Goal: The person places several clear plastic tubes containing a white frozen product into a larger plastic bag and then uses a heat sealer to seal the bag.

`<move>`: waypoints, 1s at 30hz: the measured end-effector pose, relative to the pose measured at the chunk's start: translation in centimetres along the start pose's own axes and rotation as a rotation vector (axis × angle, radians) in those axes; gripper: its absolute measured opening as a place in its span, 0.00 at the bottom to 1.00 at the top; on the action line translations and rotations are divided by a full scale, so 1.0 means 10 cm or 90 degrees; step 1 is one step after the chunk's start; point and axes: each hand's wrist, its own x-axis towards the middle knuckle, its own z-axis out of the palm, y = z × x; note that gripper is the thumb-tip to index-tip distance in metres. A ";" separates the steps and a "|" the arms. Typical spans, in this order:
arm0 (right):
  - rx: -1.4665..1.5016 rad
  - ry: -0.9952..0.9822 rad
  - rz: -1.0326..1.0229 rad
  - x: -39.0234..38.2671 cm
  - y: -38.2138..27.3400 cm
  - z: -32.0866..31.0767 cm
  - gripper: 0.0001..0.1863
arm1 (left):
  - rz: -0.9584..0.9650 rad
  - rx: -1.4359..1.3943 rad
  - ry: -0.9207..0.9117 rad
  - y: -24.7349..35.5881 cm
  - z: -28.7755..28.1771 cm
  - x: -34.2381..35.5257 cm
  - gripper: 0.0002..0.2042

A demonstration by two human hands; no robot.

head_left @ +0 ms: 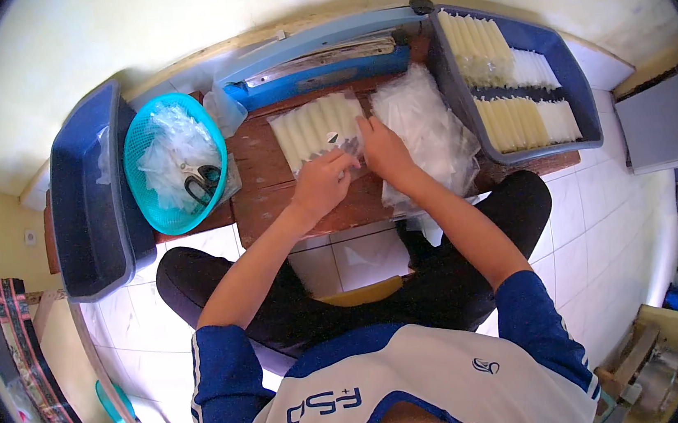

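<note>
A clear plastic bag (295,134) of several pale cream sticks lies flat on the brown wooden table, with a small dark and white mark near its lower part. My left hand (323,186) is at the bag's near edge, its fingers curled and closed on the plastic. At the right edge my right hand (386,150) pinches the same bag near its lower right corner. The exact fingertip contact is partly hidden. Right beside my right hand rests a heap of flat, clear plastic bags (428,132).
A grey-blue tub (591,115) at the right holds rows of filled bags. On the left are a turquoise basket (132,163) with plastic bags and black-handled scissors (202,184), and another dark blue tub (93,229). A long blue device (324,72) stands behind the bag.
</note>
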 end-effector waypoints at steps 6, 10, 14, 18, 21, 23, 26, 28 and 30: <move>-0.045 -0.003 0.026 0.16 -0.04 -0.01 0.24 | 0.038 0.014 0.024 0.03 -0.02 -0.01 0.05; 0.075 0.025 -0.054 0.20 0.05 0.01 0.26 | 0.023 0.010 0.018 -0.01 0.01 0.00 0.05; 0.104 0.010 -0.049 0.23 0.11 -0.01 0.26 | 0.020 0.030 0.003 -0.05 0.03 -0.02 0.06; 0.068 0.021 -0.034 0.27 0.18 0.06 0.22 | 0.031 0.020 0.001 -0.04 0.07 0.01 0.06; 0.021 0.024 -0.033 0.29 0.10 0.07 0.17 | 0.031 0.038 -0.003 -0.05 0.04 -0.01 0.05; -0.006 0.020 -0.032 0.28 0.05 0.06 0.14 | 0.032 0.041 0.002 -0.04 0.03 -0.01 0.05; -0.036 0.021 -0.038 0.27 0.05 0.06 0.13 | 0.036 0.050 0.000 -0.06 0.03 -0.02 0.05; -0.032 0.009 -0.030 0.27 0.08 0.06 0.15 | 0.038 0.057 -0.005 -0.06 0.04 -0.02 0.06; 0.015 0.015 -0.025 0.23 0.12 0.04 0.17 | -0.019 0.103 -0.021 -0.03 0.04 -0.03 0.13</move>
